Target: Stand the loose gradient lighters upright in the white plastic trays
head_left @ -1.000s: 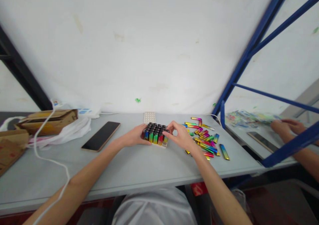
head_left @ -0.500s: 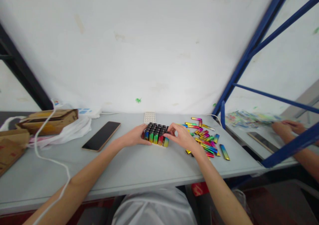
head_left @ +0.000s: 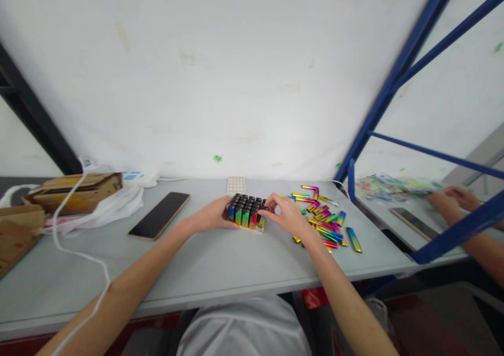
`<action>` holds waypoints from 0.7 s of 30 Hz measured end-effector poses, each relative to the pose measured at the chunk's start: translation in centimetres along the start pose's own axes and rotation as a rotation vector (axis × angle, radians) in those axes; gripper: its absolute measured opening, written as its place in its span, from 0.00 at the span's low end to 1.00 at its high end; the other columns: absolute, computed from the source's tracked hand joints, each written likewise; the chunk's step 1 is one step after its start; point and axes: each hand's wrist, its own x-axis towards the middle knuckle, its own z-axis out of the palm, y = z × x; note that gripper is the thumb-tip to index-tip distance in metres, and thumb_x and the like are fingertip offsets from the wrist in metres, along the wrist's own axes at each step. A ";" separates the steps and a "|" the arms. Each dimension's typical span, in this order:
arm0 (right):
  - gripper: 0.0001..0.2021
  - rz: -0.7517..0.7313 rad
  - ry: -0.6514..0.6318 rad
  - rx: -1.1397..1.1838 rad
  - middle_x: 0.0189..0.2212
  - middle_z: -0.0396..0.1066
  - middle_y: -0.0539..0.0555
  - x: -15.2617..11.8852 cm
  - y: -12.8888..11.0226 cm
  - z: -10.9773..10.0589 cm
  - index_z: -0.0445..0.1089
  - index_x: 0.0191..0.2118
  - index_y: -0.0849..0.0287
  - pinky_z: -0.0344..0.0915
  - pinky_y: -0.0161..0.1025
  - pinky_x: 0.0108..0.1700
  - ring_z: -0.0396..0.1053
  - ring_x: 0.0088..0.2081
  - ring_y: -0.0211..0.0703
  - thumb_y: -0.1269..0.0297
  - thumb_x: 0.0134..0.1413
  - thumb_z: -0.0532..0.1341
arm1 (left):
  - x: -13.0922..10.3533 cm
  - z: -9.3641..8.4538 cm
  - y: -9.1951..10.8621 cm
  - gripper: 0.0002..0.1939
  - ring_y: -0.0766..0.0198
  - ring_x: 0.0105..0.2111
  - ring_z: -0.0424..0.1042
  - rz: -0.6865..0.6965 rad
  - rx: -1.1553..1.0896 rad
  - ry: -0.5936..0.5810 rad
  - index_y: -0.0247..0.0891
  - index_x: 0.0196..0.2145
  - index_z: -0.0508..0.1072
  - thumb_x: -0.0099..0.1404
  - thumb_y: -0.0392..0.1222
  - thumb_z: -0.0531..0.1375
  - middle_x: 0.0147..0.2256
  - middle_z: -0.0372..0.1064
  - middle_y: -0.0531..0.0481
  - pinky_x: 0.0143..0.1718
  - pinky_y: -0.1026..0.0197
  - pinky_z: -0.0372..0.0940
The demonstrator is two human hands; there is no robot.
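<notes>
- Little has moved since the earlier frames: both hands stay at the block of lighters [head_left: 246, 212], and the right fingers have shifted slightly.
- Left hand [head_left: 212, 215] cups the block's left side, fingers curled against it.
- Right hand [head_left: 286, 214] pinches a lighter at the block's right edge.
- Block stands mid-surface [head_left: 205, 264] on a white tray.
- Loose lighters [head_left: 326, 222] lie just right; a phone [head_left: 159, 215] lies left.

Right hand [head_left: 289, 215] slid closer against the lighters [head_left: 247, 212].
</notes>
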 end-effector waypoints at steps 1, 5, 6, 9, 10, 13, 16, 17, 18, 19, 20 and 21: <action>0.15 -0.001 0.004 -0.006 0.31 0.76 0.49 0.0 0.0 0.0 0.70 0.41 0.53 0.68 0.41 0.41 0.74 0.34 0.45 0.48 0.68 0.70 | 0.0 0.0 0.0 0.38 0.41 0.51 0.78 0.001 0.001 0.001 0.37 0.55 0.76 0.54 0.63 0.76 0.53 0.79 0.41 0.55 0.47 0.73; 0.15 -0.024 0.026 -0.021 0.31 0.76 0.49 0.1 0.1 0.1 0.71 0.41 0.53 0.68 0.40 0.40 0.74 0.33 0.45 0.49 0.68 0.71 | 0.0 0.0 -0.1 0.38 0.41 0.52 0.78 0.004 0.001 0.002 0.38 0.56 0.76 0.55 0.62 0.76 0.53 0.79 0.42 0.56 0.47 0.73; 0.15 -0.028 0.032 -0.026 0.31 0.76 0.49 0.1 0.1 0.1 0.71 0.41 0.53 0.68 0.40 0.40 0.74 0.33 0.45 0.50 0.68 0.71 | 0.0 0.0 -0.1 0.38 0.41 0.52 0.78 0.005 -0.002 0.001 0.38 0.56 0.76 0.55 0.62 0.75 0.53 0.79 0.42 0.56 0.48 0.73; 0.14 -0.023 0.028 -0.037 0.31 0.76 0.49 0.1 0.2 0.1 0.71 0.40 0.53 0.68 0.40 0.40 0.74 0.33 0.45 0.51 0.67 0.72 | 0.1 0.1 -0.1 0.39 0.41 0.52 0.77 0.001 -0.007 -0.003 0.38 0.57 0.76 0.54 0.61 0.76 0.53 0.79 0.42 0.56 0.48 0.72; 0.14 -0.017 0.016 -0.034 0.31 0.77 0.49 0.1 0.2 0.1 0.70 0.40 0.53 0.68 0.40 0.40 0.74 0.33 0.45 0.51 0.67 0.72 | 0.1 0.1 -0.2 0.39 0.42 0.52 0.77 -0.001 -0.006 -0.004 0.37 0.57 0.76 0.54 0.60 0.76 0.53 0.79 0.41 0.56 0.48 0.72; 0.14 0.002 -0.027 -0.003 0.31 0.77 0.49 0.1 0.2 0.0 0.70 0.40 0.53 0.68 0.40 0.39 0.74 0.34 0.45 0.51 0.67 0.72 | 0.1 0.1 -0.2 0.38 0.42 0.51 0.77 -0.005 0.001 -0.002 0.37 0.56 0.76 0.54 0.60 0.77 0.53 0.79 0.41 0.55 0.49 0.72; 0.15 0.002 -0.069 0.029 0.32 0.78 0.49 -0.1 0.0 -0.4 0.71 0.40 0.54 0.69 0.39 0.39 0.75 0.34 0.44 0.51 0.66 0.73 | 0.0 0.1 -0.2 0.38 0.42 0.51 0.78 -0.009 -0.001 -0.004 0.36 0.56 0.76 0.54 0.60 0.77 0.53 0.79 0.41 0.56 0.49 0.72; 0.15 -0.001 -0.082 0.038 0.32 0.78 0.49 -0.1 -0.2 -0.6 0.72 0.40 0.54 0.69 0.39 0.39 0.75 0.34 0.44 0.50 0.65 0.73 | 0.0 0.0 -0.2 0.39 0.42 0.51 0.78 -0.009 0.000 -0.004 0.36 0.56 0.76 0.54 0.60 0.77 0.53 0.79 0.41 0.56 0.49 0.72; 0.15 -0.004 -0.091 0.048 0.32 0.78 0.50 -0.1 -0.3 -0.9 0.72 0.40 0.54 0.69 0.39 0.40 0.75 0.34 0.44 0.49 0.65 0.73 | 0.0 0.0 -0.1 0.39 0.42 0.52 0.78 -0.008 0.002 -0.005 0.36 0.56 0.76 0.54 0.60 0.76 0.53 0.79 0.41 0.57 0.49 0.72; 0.15 -0.005 -0.091 0.058 0.32 0.79 0.50 -0.1 -0.4 -1.3 0.73 0.41 0.55 0.70 0.40 0.40 0.76 0.35 0.44 0.49 0.65 0.72 | 0.0 0.0 -0.1 0.39 0.42 0.52 0.77 -0.004 0.005 -0.005 0.36 0.56 0.76 0.54 0.61 0.76 0.54 0.79 0.41 0.57 0.49 0.72; 0.15 -0.005 -0.084 0.064 0.33 0.79 0.51 -0.1 -0.5 -1.7 0.74 0.41 0.55 0.70 0.40 0.41 0.76 0.35 0.45 0.48 0.66 0.71 | 0.0 0.0 0.0 0.39 0.41 0.53 0.77 0.003 0.007 -0.005 0.36 0.57 0.76 0.54 0.61 0.76 0.54 0.79 0.41 0.58 0.49 0.72; 0.15 -0.005 -0.065 0.062 0.33 0.80 0.51 -0.2 -0.5 -2.3 0.74 0.40 0.55 0.71 0.40 0.41 0.77 0.36 0.45 0.48 0.67 0.70 | 0.0 0.0 0.0 0.39 0.41 0.54 0.77 0.011 0.008 -0.005 0.37 0.57 0.76 0.55 0.61 0.76 0.55 0.79 0.42 0.59 0.49 0.71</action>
